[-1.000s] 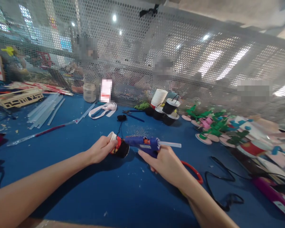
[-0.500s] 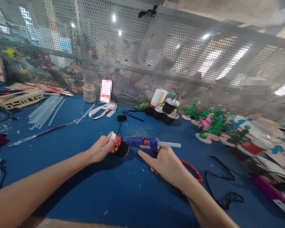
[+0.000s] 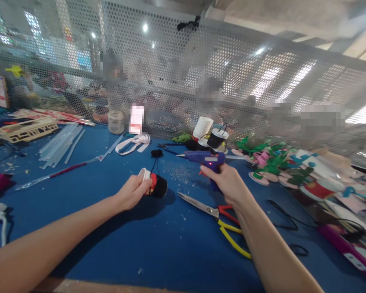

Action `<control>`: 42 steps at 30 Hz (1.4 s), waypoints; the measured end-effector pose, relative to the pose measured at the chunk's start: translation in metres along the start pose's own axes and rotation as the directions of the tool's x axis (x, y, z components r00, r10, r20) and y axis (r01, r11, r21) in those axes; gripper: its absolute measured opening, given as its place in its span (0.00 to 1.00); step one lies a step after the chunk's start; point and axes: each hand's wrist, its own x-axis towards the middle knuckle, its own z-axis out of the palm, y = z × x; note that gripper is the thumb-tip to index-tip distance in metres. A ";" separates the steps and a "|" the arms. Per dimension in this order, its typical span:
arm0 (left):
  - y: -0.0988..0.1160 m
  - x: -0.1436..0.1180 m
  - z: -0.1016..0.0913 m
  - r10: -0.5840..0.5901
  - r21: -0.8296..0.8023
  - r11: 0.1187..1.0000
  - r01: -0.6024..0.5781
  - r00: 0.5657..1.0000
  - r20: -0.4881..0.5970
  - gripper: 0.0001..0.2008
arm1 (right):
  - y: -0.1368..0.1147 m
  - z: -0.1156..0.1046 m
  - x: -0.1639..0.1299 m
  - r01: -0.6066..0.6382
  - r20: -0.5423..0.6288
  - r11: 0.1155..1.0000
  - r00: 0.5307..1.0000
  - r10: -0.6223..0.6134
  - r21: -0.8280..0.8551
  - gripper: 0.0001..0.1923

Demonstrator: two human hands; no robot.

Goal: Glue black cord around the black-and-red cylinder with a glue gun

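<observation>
My left hand [image 3: 134, 190] is closed round the white rim end of a small paper cup [image 3: 158, 187], which lies tilted on its side with its base to the right. Black yarn covers the base end, and a red printed band shows beside it. A strand runs from the cup up to a little ball of black yarn [image 3: 156, 153]. My right hand [image 3: 227, 179] grips a blue hot glue gun [image 3: 205, 158], its nozzle pointing left and a clear glue stick out of the back. A small red light glows on the gun. Below it lie scissors [image 3: 212, 211] with red and yellow handles, partly behind my right forearm.
Black-wrapped cups [image 3: 217, 138] and a white cup stack [image 3: 203, 127] stand at the back. Glue sticks [image 3: 59, 144] and white ribbon [image 3: 125, 147] lie left. Green and pink craft pieces [image 3: 271, 158] crowd the right, near a purple power strip [image 3: 347, 249]. Perforated metal panel [image 3: 164, 81] behind.
My right hand has lifted the glue gun away from the cup, up and to the right, uncovering the scissors. My left hand keeps the cup in nearly the same place.
</observation>
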 end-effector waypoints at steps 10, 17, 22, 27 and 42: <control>0.006 -0.003 -0.004 0.221 0.260 0.942 -0.214 0.975 0.004 0.18 | 0.026 0.036 0.033 -0.053 0.049 0.950 0.996 0.071 -0.307 0.15; 0.006 -0.002 -0.003 0.314 0.365 0.880 -0.304 0.949 0.032 0.18 | -0.018 0.045 -0.001 0.291 0.190 0.871 0.954 -0.233 -0.395 0.07; 0.007 -0.001 -0.003 0.369 0.391 0.848 -0.358 0.928 0.048 0.17 | -0.030 0.058 -0.025 0.602 0.449 0.752 0.769 -0.456 -0.268 0.08; 0.006 0.000 -0.001 0.406 0.442 0.805 -0.396 0.911 0.076 0.16 | -0.026 0.062 -0.027 0.621 0.453 0.709 0.766 -0.456 -0.335 0.07; 0.009 -0.001 -0.001 0.380 0.477 0.789 -0.388 0.917 0.117 0.17 | -0.022 0.066 -0.027 0.544 0.415 0.785 0.814 -0.407 -0.298 0.06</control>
